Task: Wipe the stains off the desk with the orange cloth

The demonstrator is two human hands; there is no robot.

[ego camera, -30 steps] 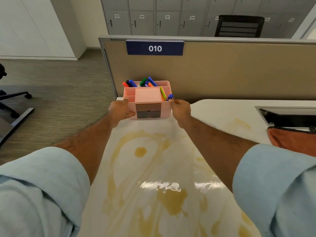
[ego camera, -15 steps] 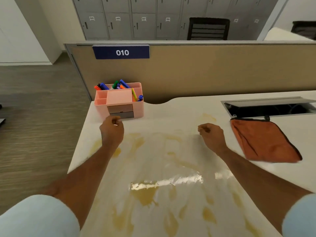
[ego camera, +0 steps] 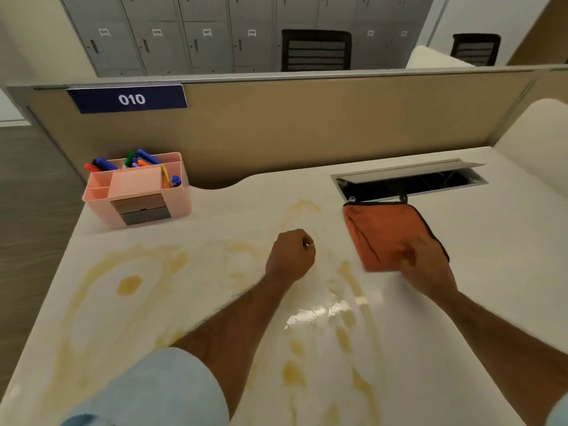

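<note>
White desk (ego camera: pixel 491 272) fills the lower frame, streaked with yellow-brown stains (ego camera: pixel 129 284) from lower left to centre, a wet glare at centre. Fingers of the right hand (ego camera: pixel 427 269), blurred, lie on the near corner of the orange cloth (ego camera: pixel 387 232) at centre right; whether they have pinched the fabric or only rest flat on it cannot be told. Fingers of the left hand (ego camera: pixel 290 256) are curled together into a loose fist, holding nothing, above the stained centre of the desk.

The step in hand looks to be picking up the cloth, which lies folded and flat just below the open cable hatch (ego camera: pixel 408 182). Done well, the right hand would gather several folds together so a thick pad meets the desk, then sweep leftward through the stains, working from the rim of the spill inward so the liquid is not pushed off the edge.

A pink organizer (ego camera: pixel 138 195) full of markers (ego camera: pixel 144 158) stands in the upper left, touching no stain but near the faint outer ring; wide strokes could knock it. The hatch, just above the cloth, is a gap where liquid or a cloth edge could slip in. A beige partition (ego camera: pixel 307 124) with a "010" sign (ego camera: pixel 129 99) closes the back, with grey lockers (ego camera: pixel 184 41) beyond.
</note>
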